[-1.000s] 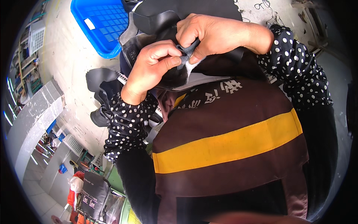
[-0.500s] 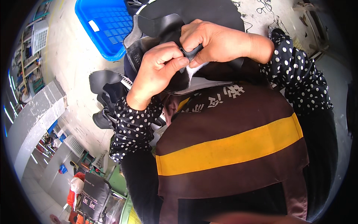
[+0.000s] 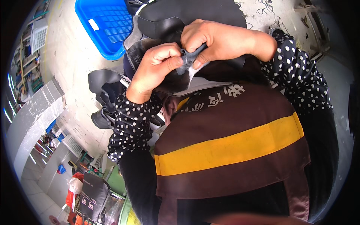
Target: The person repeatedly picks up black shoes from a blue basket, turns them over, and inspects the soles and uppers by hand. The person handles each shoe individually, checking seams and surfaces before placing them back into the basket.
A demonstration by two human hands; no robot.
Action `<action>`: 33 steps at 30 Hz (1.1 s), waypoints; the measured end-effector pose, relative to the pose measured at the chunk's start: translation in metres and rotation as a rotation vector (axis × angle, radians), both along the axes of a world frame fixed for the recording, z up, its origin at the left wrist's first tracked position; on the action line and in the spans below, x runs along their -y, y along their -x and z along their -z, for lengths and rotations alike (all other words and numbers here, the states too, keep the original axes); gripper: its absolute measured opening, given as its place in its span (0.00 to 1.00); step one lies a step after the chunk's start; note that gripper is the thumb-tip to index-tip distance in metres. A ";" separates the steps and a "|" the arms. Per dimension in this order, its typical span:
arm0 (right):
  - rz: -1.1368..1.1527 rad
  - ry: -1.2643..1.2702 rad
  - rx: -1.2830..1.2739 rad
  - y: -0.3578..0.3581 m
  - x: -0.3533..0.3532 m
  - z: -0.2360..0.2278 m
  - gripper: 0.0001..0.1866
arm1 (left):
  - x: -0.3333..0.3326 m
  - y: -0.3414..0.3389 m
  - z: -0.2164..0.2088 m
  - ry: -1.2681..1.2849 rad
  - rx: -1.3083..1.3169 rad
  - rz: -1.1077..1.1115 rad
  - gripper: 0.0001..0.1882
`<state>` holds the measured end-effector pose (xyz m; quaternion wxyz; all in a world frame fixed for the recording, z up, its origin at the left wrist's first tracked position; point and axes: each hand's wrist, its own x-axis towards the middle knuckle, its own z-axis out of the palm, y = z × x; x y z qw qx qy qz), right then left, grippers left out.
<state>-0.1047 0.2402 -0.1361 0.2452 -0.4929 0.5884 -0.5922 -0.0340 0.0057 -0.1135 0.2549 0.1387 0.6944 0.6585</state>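
Both hands work at a black leather-like piece point(image 3: 186, 60) with a pale grey underside, its edge folded between them. My right hand point(image 3: 212, 41) is closed on it, thumb below and curled fingers above. On the other side my left hand point(image 3: 155, 67) pinches at the edge, its thumb tip beside the fold. More black material point(image 3: 157, 28) with a grey lining lies around and behind the hands, over my lap. Whether it is all one joined piece I cannot tell.
A blue plastic basket point(image 3: 80, 13) stands on the floor at the far left. Several black pieces point(image 3: 105, 80) lie left of my left forearm. A brown apron point(image 3: 225, 108) with a yellow band covers my lap. A dark chair back point(image 3: 92, 197) is at lower left.
The fold between my hands has opened out, so more of its grey surface shows. My left thumb has drawn back slightly to the left, while my right hand has hardly moved.
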 end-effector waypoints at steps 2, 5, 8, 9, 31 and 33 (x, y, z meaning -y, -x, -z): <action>0.069 -0.027 -0.060 -0.004 -0.002 -0.005 0.14 | 0.000 -0.001 -0.002 0.073 -0.032 0.005 0.11; 0.079 -0.193 -0.098 -0.007 -0.007 -0.011 0.19 | 0.000 -0.001 -0.005 0.091 -0.100 0.030 0.11; 0.136 -0.181 -0.116 -0.010 -0.004 -0.010 0.20 | 0.000 0.000 -0.006 0.089 -0.083 0.028 0.11; 0.167 -0.178 -0.102 -0.011 -0.002 -0.009 0.20 | 0.000 0.000 -0.006 0.092 -0.072 0.023 0.11; 0.042 0.034 -0.094 -0.014 -0.002 0.009 0.16 | 0.012 -0.002 0.012 -0.033 -0.060 0.059 0.13; 0.037 0.028 -0.078 -0.014 0.000 0.009 0.16 | 0.011 -0.005 0.007 0.019 -0.102 0.018 0.13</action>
